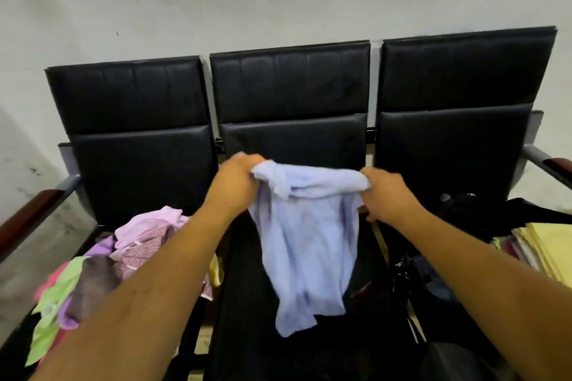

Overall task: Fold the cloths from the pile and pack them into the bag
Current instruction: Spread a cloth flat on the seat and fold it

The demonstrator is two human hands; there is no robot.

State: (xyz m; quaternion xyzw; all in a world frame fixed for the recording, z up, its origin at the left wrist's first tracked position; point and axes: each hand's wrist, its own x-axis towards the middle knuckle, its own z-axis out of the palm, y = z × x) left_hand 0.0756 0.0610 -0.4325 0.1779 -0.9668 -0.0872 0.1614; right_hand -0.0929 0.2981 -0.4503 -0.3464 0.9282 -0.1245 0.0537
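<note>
Pinched lt-blue cloth (305, 238) by top edge w/ both hands, fingers curled: L hand (236, 178) at one corner, R hand (385, 192) at other, forearms stretched fwd, apart. Hung slack over middle seat (244, 303), btw cloth pile (102, 260) on L seat & yellow stack (544, 247) at R.

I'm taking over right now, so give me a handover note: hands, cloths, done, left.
Left hand and right hand each grip a top corner of the blue cloth, which hangs unfolded over the middle seat.
Pile: unfolded, on the left seat.
Done: yellow folded stack on the right seat, beside what looks like the dark bag.
Left: fold the blue cloth, then the pile, pack everything.
</note>
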